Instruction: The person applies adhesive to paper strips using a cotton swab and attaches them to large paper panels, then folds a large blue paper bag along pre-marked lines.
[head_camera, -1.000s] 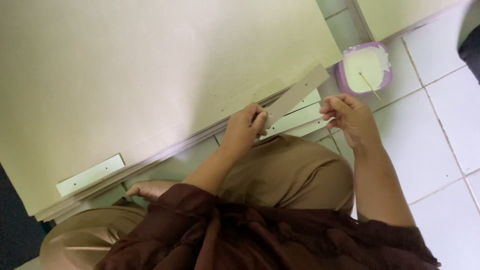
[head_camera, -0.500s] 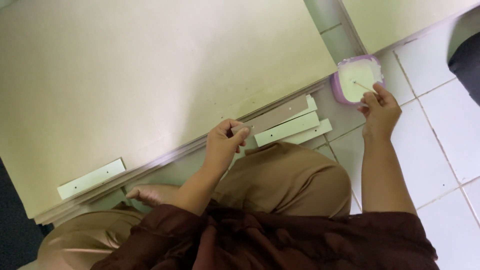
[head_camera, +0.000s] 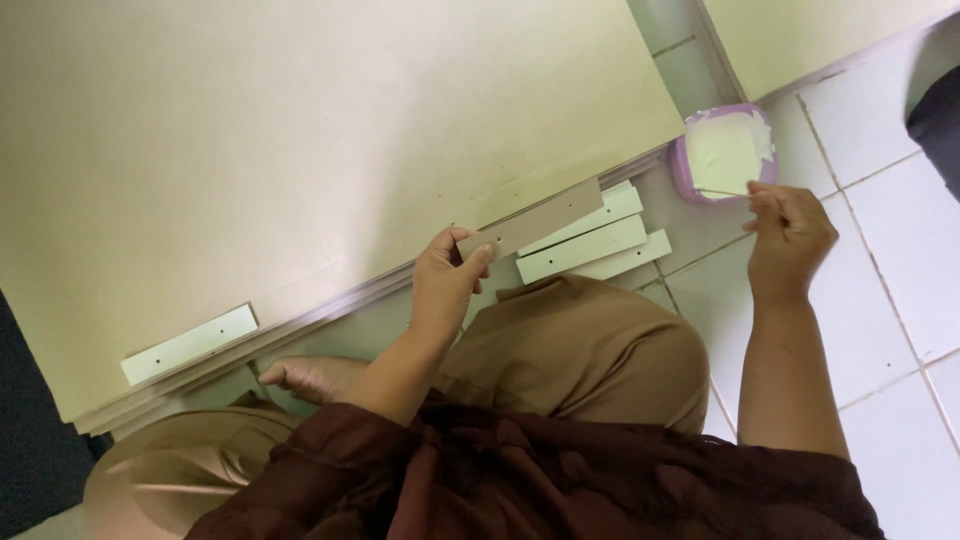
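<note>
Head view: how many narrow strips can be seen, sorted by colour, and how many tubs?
Brown strip, held by the left hand: 1
Pale green strips: 4 (three stacked on the floor, one by the big panel's edge)
Purple tub near the right hand: 1
Total: 6

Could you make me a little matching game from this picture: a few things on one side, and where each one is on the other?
Things
1. Brown flat strip with holes
2. Thin stick
3. Round purple tub of pale paste
4. Stack of pale green flat strips

Places
A. On the white tiled floor, beside the big pale board
B. In the left hand
C. Lying on the floor by the knee
D. In the right hand, tip over the tub

Pairs: 1-B, 2-D, 3-A, 4-C
</note>
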